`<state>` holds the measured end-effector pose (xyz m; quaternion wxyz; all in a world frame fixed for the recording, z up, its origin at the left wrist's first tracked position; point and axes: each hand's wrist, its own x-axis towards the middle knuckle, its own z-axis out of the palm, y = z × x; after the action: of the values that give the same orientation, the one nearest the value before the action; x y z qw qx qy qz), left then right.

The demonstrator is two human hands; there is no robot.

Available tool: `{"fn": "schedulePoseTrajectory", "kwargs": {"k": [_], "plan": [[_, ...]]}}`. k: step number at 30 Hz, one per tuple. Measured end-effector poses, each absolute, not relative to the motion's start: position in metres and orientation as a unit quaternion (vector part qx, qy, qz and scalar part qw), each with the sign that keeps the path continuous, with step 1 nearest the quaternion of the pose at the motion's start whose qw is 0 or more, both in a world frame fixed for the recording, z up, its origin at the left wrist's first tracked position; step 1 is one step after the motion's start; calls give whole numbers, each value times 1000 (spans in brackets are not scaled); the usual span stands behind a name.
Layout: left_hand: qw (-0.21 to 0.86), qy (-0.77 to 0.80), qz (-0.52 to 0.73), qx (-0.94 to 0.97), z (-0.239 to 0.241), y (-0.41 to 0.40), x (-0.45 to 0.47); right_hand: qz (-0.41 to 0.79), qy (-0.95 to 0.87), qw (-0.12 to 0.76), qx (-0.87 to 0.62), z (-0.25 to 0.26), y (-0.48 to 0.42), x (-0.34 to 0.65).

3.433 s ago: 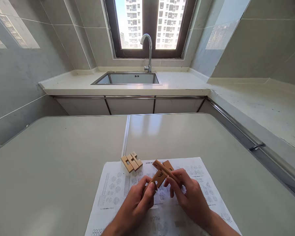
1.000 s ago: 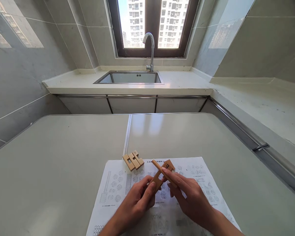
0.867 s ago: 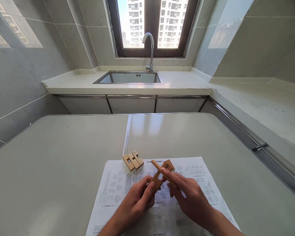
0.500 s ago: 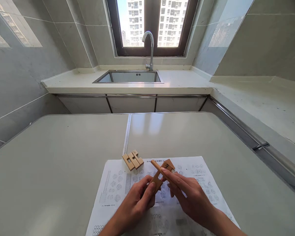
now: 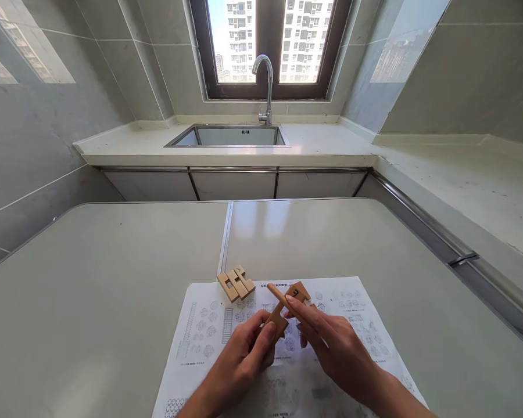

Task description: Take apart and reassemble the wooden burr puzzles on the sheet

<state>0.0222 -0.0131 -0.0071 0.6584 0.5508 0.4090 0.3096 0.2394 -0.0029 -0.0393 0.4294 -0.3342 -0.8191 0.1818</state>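
My left hand is closed around the lower end of a notched wooden puzzle piece, tilted up to the right, with a dark mark near its upper end. Across it lies a second, slimmer-looking wooden puzzle piece. My right hand grips this one, its index finger stretched along it; the far end is hidden by the fingers. Whether the two pieces are locked together I cannot tell. Just beyond my hands, several notched wooden puzzle pieces lie side by side.
Under my hands a printed sheet with diagrams lies on the pale table. A strip divides the tabletop. Farther off are a counter, a sink and a tap below a window.
The crossed pieces have shifted very slightly in my hands. Otherwise both hands and the pieces on the table stay put.
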Motion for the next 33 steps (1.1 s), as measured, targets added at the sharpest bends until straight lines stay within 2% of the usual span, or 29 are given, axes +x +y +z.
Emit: {"fn": "schedulePoseTrajectory", "kwargs": {"k": [12,19,33], "plan": [[674,381,337,536,-10,-12,26,160,-844,421,-290,-35,-7,232],[683,365,349,528,-6,-13,29,110,-812,483,-308,-33,-9,233],[666,381,334,547,-2,-13,33,56,-814,466,-341,-36,-14,235]]}}
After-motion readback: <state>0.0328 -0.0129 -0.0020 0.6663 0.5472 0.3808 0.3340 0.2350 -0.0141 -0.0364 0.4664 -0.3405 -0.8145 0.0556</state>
